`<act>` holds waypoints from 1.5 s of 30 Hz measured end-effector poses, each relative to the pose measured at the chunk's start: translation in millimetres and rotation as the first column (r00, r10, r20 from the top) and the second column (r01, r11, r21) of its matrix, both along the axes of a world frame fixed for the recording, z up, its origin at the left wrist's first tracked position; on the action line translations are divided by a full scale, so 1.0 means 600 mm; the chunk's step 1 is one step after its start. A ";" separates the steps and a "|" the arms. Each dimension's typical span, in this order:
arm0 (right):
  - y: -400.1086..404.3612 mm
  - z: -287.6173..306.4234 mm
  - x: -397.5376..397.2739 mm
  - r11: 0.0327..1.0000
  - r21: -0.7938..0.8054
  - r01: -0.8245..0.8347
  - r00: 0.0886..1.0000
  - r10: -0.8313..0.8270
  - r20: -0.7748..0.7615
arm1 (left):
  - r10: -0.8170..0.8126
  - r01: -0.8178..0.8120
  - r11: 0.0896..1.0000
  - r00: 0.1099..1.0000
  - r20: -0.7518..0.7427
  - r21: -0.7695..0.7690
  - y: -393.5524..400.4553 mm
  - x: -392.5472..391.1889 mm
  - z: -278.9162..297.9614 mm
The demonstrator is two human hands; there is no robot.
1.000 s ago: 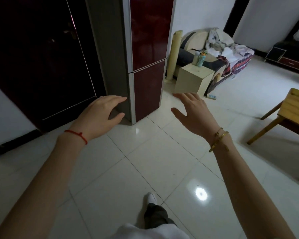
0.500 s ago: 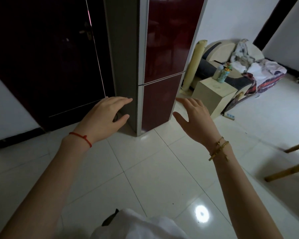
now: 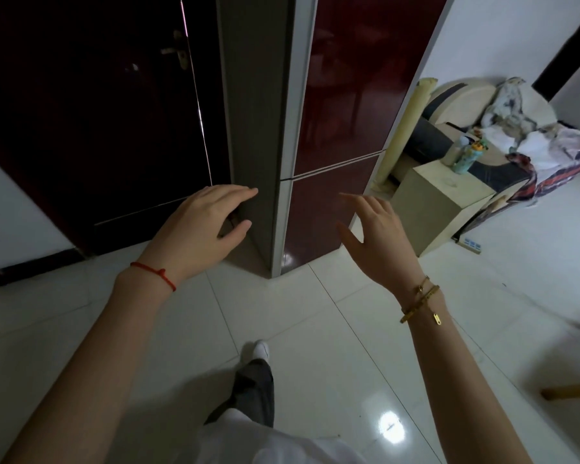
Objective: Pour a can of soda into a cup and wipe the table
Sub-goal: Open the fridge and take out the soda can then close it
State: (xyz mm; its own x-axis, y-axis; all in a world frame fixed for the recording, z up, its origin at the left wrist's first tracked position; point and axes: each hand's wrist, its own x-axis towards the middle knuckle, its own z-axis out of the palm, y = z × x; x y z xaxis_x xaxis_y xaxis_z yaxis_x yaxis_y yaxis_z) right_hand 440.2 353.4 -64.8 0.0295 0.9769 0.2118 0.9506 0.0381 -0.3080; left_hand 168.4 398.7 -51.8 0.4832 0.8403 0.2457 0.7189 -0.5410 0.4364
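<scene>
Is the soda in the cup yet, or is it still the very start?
Still the very start. Done: nothing that shows; no can, cup or cloth is in view. In hand: nothing. The left hand and right hand are open and empty, stretched toward the closed red fridge, the person standing on the white floor before it. Left: likely opening the fridge, then getting the can, pouring and wiping.
</scene>
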 end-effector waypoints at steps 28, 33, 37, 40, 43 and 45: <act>0.508 0.010 -0.002 0.990 -0.020 0.142 0.989 -0.143 -0.040 | -0.102 0.102 0.995 0.995 0.023 -0.015 0.568 0.053 -0.016; 0.546 0.012 0.006 0.985 0.006 0.173 0.984 -0.172 -0.053 | -0.099 0.103 0.992 0.993 0.062 -0.069 0.616 0.076 -0.023; 0.579 0.017 0.012 0.983 0.036 0.181 0.983 -0.179 -0.047 | -0.074 0.086 0.987 0.993 0.090 -0.133 0.663 0.112 -0.025; 0.606 0.019 0.016 0.985 0.047 0.166 0.985 -0.164 -0.050 | -0.055 0.081 0.977 0.990 0.131 -0.196 0.693 0.141 -0.028; 0.630 0.021 0.018 0.987 0.059 0.150 0.988 -0.147 -0.053 | -0.037 0.079 0.968 0.984 0.176 -0.240 0.715 0.162 -0.035; 0.642 0.022 0.019 0.988 0.065 0.137 0.989 -0.133 -0.060 | -0.027 0.080 0.964 0.978 0.207 -0.254 0.724 0.174 -0.040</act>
State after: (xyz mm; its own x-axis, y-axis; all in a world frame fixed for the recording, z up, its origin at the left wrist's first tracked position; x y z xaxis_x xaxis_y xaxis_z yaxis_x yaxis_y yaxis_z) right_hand 451.6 738.9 -51.4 0.1734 0.9464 0.2726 0.9300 -0.0662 -0.3616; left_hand 273.1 833.0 -75.5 0.4929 0.8619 0.1188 0.5757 -0.4255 0.6983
